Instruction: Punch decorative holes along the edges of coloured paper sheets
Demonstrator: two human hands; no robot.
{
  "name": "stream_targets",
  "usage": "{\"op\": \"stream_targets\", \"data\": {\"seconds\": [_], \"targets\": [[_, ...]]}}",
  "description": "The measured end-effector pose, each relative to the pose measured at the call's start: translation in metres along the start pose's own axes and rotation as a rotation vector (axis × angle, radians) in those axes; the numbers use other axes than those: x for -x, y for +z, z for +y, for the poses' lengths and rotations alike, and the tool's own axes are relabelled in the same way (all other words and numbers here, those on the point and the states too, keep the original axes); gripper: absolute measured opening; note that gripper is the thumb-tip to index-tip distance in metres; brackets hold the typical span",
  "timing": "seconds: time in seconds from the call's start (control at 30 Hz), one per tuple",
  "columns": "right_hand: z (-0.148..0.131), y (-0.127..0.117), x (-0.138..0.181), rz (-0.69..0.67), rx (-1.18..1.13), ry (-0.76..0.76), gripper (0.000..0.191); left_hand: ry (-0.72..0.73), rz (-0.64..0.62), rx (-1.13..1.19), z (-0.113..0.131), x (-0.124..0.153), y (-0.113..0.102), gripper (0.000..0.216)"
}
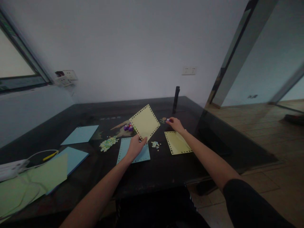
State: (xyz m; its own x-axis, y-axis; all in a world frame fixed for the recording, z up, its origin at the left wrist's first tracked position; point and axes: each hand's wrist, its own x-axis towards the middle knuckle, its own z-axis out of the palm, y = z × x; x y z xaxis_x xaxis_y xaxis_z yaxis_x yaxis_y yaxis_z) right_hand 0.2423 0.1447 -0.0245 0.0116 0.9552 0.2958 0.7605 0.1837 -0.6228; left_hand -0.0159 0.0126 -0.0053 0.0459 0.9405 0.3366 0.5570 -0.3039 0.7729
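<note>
Between its thumb and fingers, my left hand grips the lower corner of a pale yellow paper sheet. This sheet is raised and tilted, with punched holes along its edges. Below it on the table lies a light blue sheet, also holed along its edges and partly covered by my hand. My right hand pinches a small purple paper punch, apart from the raised sheet. Under my right forearm is another punched yellow sheet. Several more purple punches sit behind the raised sheet, partly hidden by it.
Punched-out paper bits form a large pile and a small one. Blue sheets, yellow-green sheets, a white cable and a yellow pen-like item lie left. A black upright object stands at the back of the dark table.
</note>
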Motion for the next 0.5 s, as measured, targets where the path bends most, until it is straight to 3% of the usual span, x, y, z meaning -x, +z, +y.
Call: {"op": "stream_targets", "data": {"seconds": [0.13, 0.5], "targets": [[-0.005, 0.011, 0.000, -0.026, 0.225, -0.009, 0.024, -0.005, -0.011, -0.003, -0.001, 0.001, 0.001, 0.021], [-0.012, 0.009, 0.008, -0.011, 0.468, -0.027, 0.021, -0.015, -0.040, 0.025, -0.007, 0.001, 0.005, 0.024]]}}
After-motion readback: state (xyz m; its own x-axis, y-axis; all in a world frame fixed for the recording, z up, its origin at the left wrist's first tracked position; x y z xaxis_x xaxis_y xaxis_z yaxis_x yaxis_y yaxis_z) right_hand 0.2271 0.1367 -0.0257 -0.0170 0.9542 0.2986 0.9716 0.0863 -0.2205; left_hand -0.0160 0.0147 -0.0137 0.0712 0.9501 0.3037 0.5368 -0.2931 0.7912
